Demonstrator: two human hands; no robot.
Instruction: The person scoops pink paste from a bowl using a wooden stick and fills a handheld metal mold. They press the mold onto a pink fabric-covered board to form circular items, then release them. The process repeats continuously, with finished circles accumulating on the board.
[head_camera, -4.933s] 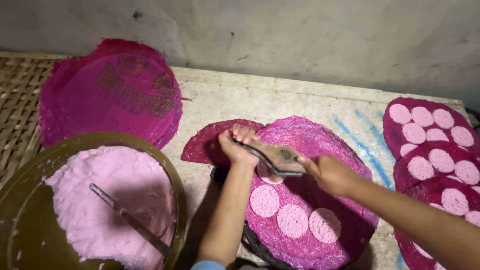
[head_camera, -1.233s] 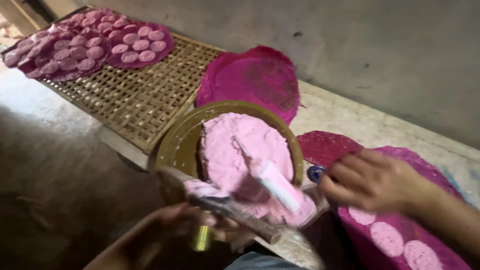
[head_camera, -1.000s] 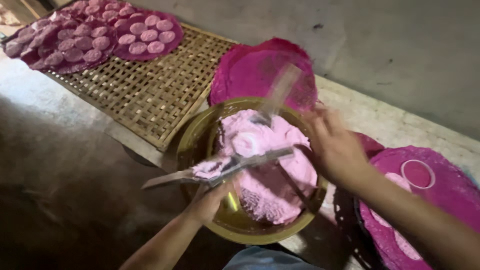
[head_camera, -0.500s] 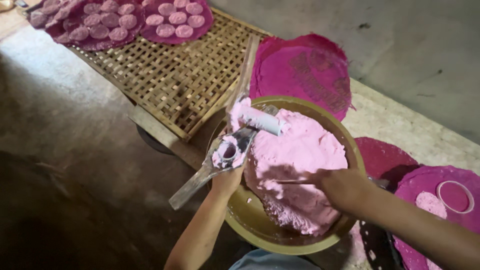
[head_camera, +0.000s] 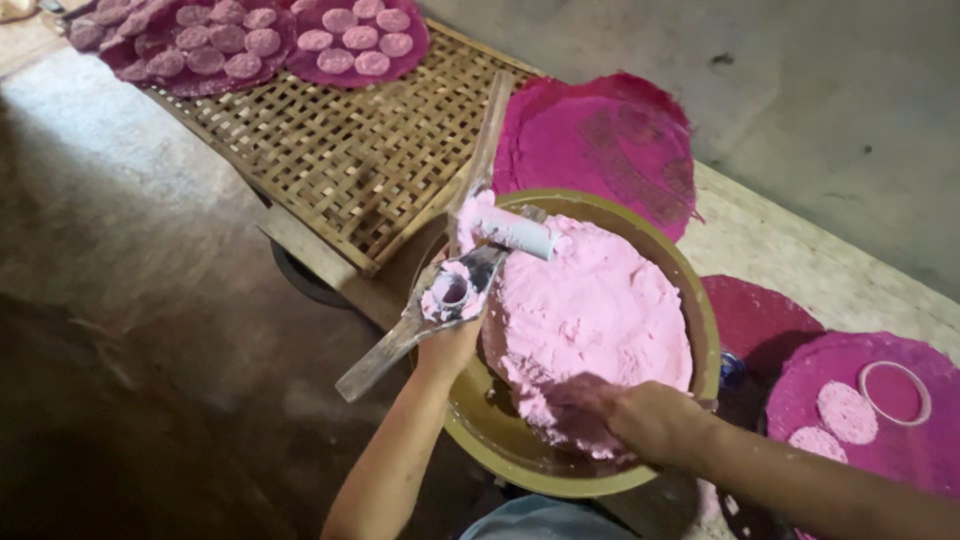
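Note:
My left hand (head_camera: 449, 347) grips a long flat spatula (head_camera: 385, 350) at the left rim of a big olive bowl (head_camera: 703, 330). On the blade sits a small ring mould (head_camera: 451, 291) smeared with pink dough. The bowl is heaped with soft pink dough (head_camera: 590, 305). My right hand (head_camera: 640, 418) presses into the near side of that heap, its fingers curled into the dough. A white tube (head_camera: 516, 232) coated in dough lies on the far left of the heap. Behind it a wooden stick (head_camera: 483, 140) leans up out of the bowl.
A woven bamboo rack (head_camera: 340, 160) lies to the far left, with magenta cloths (head_camera: 345, 45) carrying several pink discs at its far end. A bare magenta cloth (head_camera: 600, 135) sits behind the bowl. At right another magenta cloth (head_camera: 935, 440) holds two discs and a white ring (head_camera: 895, 392).
My right hand has slid down the heap and dug into the dough at the bowl's near side. My left hand stays at the left rim with the spatula and ring mould.

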